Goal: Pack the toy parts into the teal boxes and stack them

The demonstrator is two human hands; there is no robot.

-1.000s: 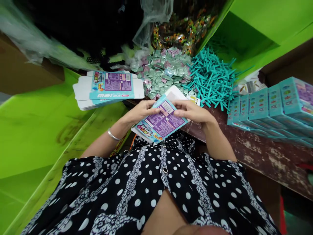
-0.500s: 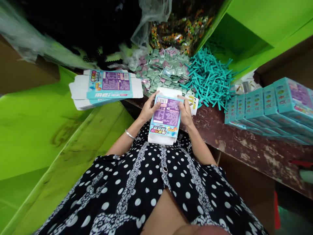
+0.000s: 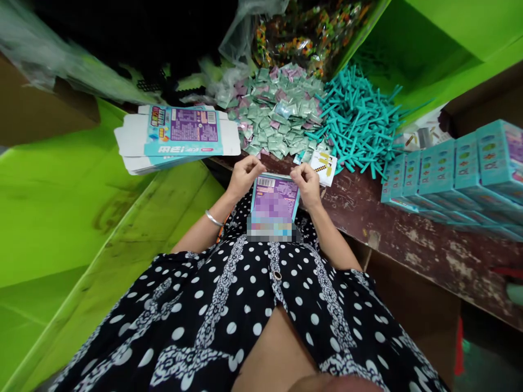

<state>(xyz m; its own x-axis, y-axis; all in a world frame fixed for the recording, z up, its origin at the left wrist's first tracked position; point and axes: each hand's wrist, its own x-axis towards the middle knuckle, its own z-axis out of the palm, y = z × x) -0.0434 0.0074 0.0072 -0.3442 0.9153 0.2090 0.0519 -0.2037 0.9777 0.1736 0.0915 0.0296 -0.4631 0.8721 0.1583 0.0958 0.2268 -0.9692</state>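
Observation:
A small purple and light-blue printed carton (image 3: 275, 198) rests on my lap, its lower part blurred out. At its top left corner is my left hand (image 3: 245, 177), thumb and fingers pinched together at the edge. My right hand (image 3: 307, 184) is closed the same way at the top right corner. The carton's end flaps are mostly hidden by the fingers. Beyond my left hand lies a stack of flat cartons (image 3: 183, 133) of the same print. Close to my right hand, a white printed leaflet (image 3: 323, 167) lies on the worn brown table (image 3: 368, 209).
Behind the hands is a heap of small green and pink sachets (image 3: 278, 117). Turquoise sticks (image 3: 363, 122) are piled beside it. Filled turquoise boxes (image 3: 445, 169) stand in rows at the right. A clear bag of colourful bits (image 3: 306, 35) sits at the back.
Both hands have moved from the carton's sides up to its top corners, fingers now pinched. The white flap at the top no longer shows standing out.

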